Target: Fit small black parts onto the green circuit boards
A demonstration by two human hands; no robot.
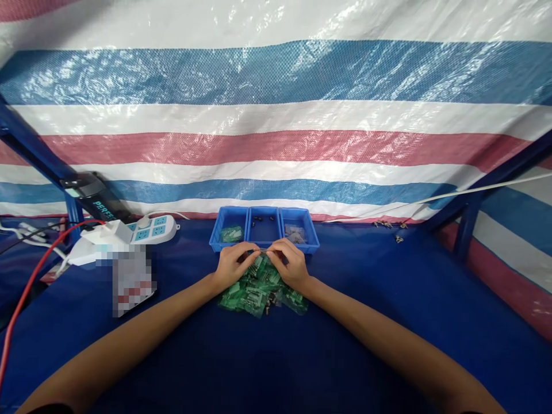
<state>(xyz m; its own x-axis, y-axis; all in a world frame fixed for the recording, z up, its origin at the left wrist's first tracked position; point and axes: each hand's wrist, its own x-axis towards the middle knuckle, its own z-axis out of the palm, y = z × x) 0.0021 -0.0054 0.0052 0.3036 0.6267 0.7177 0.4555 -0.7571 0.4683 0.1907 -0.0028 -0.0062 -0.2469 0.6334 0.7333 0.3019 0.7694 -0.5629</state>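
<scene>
My left hand (235, 264) and my right hand (290, 261) meet fingertip to fingertip above a pile of small clear plastic bags with green contents (254, 293). Both are closed in a pinch on what looks like the top edge of a small plastic bag (263, 249); most of it is hidden by the fingers. A few small brass-coloured and dark metal pieces (270, 300) lie among the pile. Just beyond my hands stand three joined blue bins. Green bags lie in the left bin (213, 237), a few small dark pieces in the middle bin (264, 230), and clear bags in the right bin (313, 230).
On the blue tabletop (366, 282) at left are a white power strip (159, 231), a black bottle (101, 198), a red cable (32, 279) and a blurred-out flat object (133, 282). Several small metal pieces (399, 238) lie back right. Striped sheeting (276, 146) hangs behind, between blue posts (491, 178).
</scene>
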